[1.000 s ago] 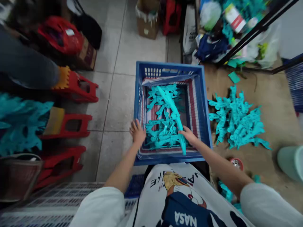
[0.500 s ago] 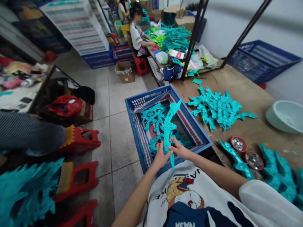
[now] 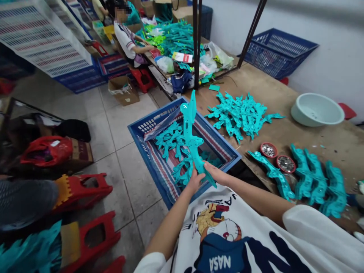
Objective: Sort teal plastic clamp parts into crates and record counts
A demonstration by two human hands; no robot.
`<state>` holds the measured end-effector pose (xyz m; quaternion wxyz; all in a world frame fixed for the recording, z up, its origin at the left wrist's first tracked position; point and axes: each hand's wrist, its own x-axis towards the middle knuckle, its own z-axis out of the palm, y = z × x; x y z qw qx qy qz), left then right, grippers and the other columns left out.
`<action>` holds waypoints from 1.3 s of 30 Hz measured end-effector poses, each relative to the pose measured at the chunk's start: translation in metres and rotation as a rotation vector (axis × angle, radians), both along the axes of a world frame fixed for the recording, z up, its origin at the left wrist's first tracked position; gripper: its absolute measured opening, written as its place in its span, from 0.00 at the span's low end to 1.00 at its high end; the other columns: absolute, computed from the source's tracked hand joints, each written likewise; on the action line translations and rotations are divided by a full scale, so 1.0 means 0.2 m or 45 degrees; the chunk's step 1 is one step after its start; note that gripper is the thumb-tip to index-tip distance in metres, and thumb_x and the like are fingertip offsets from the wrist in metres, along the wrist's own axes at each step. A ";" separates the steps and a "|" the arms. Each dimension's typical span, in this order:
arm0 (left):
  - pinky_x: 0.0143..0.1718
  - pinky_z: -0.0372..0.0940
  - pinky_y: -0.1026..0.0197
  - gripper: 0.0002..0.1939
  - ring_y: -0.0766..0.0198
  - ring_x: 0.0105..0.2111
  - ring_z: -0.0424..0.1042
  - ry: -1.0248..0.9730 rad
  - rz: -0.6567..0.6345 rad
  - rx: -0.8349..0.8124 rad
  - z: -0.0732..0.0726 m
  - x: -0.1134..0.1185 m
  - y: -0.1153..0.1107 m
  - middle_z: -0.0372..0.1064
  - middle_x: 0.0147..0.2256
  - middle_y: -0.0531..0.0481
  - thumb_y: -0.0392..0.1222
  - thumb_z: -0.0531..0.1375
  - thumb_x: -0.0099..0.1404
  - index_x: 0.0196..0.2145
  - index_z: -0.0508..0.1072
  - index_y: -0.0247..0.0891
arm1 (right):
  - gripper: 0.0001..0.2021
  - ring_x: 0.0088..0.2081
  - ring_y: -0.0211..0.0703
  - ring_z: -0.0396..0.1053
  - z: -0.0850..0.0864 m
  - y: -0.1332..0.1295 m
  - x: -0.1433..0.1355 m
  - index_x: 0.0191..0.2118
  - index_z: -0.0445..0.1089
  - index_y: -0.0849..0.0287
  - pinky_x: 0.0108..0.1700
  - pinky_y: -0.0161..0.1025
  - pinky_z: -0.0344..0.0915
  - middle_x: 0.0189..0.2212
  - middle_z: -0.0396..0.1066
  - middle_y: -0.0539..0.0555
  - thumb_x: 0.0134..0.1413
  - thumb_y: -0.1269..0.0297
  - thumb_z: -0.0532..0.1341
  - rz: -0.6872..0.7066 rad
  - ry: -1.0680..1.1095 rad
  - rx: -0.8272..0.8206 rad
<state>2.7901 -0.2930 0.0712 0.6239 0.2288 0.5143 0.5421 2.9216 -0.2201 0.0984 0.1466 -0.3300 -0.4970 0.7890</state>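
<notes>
Held long, wavy, glossy turquoise plastic piece [image 3: 189,132] over open blue slatted plastic crate [image 3: 223,138], toward body-side rim. Clamped lower end between bare left hand [image 3: 195,180] and bare right hand [image 3: 215,174], close together, one on each side; couldn't make out exact finger contact. Tilted pointed tip up and away, probably to clear jumbled turquoise pieces [image 3: 170,138] inside crate and show full length. Saw loose turquoise pile [image 3: 244,113] on flat tan-topped bench [image 3: 280,94] just beside crate, likely there for short reach. Noted round red cups of small silver bits [image 3: 268,149] near row of turquoise strips [image 3: 314,178], apparently laid out apart from pile. Angled both forearms inward before white printed shirt [image 3: 224,237], left steep, right flatter.
</notes>
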 end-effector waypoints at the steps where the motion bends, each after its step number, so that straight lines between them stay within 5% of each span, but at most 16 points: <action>1: 0.70 0.61 0.45 0.46 0.48 0.69 0.63 -0.040 0.025 -0.023 0.00 0.00 0.02 0.64 0.68 0.43 0.60 0.68 0.58 0.70 0.61 0.47 | 0.44 0.65 0.53 0.67 0.01 0.00 0.01 0.70 0.60 0.53 0.71 0.56 0.63 0.62 0.70 0.59 0.62 0.24 0.52 0.066 -0.015 0.103; 4: 0.70 0.61 0.45 0.36 0.48 0.66 0.68 0.022 0.087 -0.043 0.04 -0.01 0.06 0.70 0.63 0.41 0.62 0.66 0.62 0.62 0.70 0.44 | 0.48 0.75 0.54 0.51 0.02 0.00 0.06 0.77 0.48 0.57 0.79 0.57 0.42 0.71 0.59 0.63 0.65 0.26 0.48 0.203 -0.079 0.429; 6: 0.68 0.65 0.45 0.33 0.47 0.63 0.71 0.059 0.053 -0.004 0.06 -0.01 0.09 0.72 0.61 0.41 0.60 0.68 0.61 0.59 0.72 0.43 | 0.49 0.77 0.55 0.43 0.04 0.00 0.09 0.79 0.41 0.60 0.80 0.58 0.36 0.73 0.54 0.64 0.67 0.28 0.48 0.293 -0.068 0.506; 10: 0.60 0.71 0.46 0.38 0.46 0.58 0.75 0.062 -0.092 0.127 0.09 -0.02 0.15 0.70 0.64 0.41 0.60 0.66 0.58 0.63 0.71 0.43 | 0.53 0.72 0.59 0.56 0.08 0.03 0.15 0.80 0.36 0.58 0.75 0.61 0.52 0.70 0.59 0.64 0.64 0.31 0.58 0.443 -0.069 0.432; 13: 0.58 0.72 0.47 0.37 0.48 0.54 0.77 0.173 -0.191 0.061 0.09 -0.03 0.22 0.74 0.60 0.40 0.60 0.63 0.60 0.63 0.71 0.40 | 0.57 0.68 0.59 0.63 0.11 0.07 0.19 0.80 0.38 0.54 0.72 0.59 0.60 0.71 0.59 0.64 0.57 0.38 0.68 0.254 -0.118 0.449; 18: 0.50 0.74 0.50 0.31 0.49 0.48 0.78 0.360 -0.181 -0.124 0.10 0.00 0.30 0.79 0.49 0.42 0.61 0.68 0.58 0.52 0.75 0.40 | 0.61 0.73 0.62 0.55 0.10 0.09 0.21 0.78 0.45 0.53 0.75 0.61 0.53 0.74 0.53 0.65 0.44 0.50 0.78 -0.055 -0.323 0.623; 22: 0.51 0.73 0.51 0.34 0.50 0.46 0.77 0.341 -0.007 -0.126 0.11 0.07 0.33 0.77 0.45 0.42 0.59 0.74 0.48 0.47 0.72 0.39 | 0.57 0.71 0.64 0.58 0.08 0.11 0.25 0.76 0.51 0.57 0.74 0.61 0.56 0.72 0.56 0.68 0.43 0.55 0.78 -0.073 -0.363 0.730; 27: 0.43 0.72 0.55 0.36 0.58 0.40 0.74 0.248 0.051 -0.057 0.10 0.14 0.32 0.72 0.43 0.49 0.62 0.72 0.49 0.48 0.64 0.44 | 0.48 0.67 0.60 0.65 0.09 0.20 0.30 0.72 0.58 0.59 0.71 0.58 0.61 0.67 0.63 0.67 0.49 0.49 0.76 0.011 -0.227 0.769; 31: 0.53 0.70 0.51 0.30 0.52 0.46 0.74 0.618 0.041 -0.083 0.08 0.12 0.32 0.73 0.41 0.47 0.59 0.73 0.49 0.42 0.68 0.42 | 0.51 0.68 0.63 0.64 0.04 0.24 0.32 0.73 0.57 0.60 0.71 0.59 0.61 0.68 0.62 0.69 0.47 0.52 0.78 0.266 -0.250 0.735; 34: 0.60 0.66 0.48 0.29 0.45 0.52 0.75 0.783 -0.018 -0.141 0.07 0.09 0.32 0.76 0.43 0.42 0.60 0.73 0.48 0.41 0.72 0.41 | 0.55 0.69 0.65 0.62 -0.01 0.22 0.31 0.73 0.55 0.62 0.71 0.61 0.59 0.69 0.61 0.72 0.43 0.55 0.79 0.224 -0.279 0.729; 39: 0.59 0.68 0.46 0.36 0.45 0.55 0.75 0.435 0.065 -0.260 0.04 0.10 0.35 0.75 0.52 0.39 0.66 0.71 0.49 0.48 0.70 0.42 | 0.54 0.64 0.61 0.68 0.03 0.23 0.28 0.71 0.58 0.59 0.66 0.57 0.66 0.65 0.66 0.67 0.41 0.49 0.79 0.061 -0.260 0.508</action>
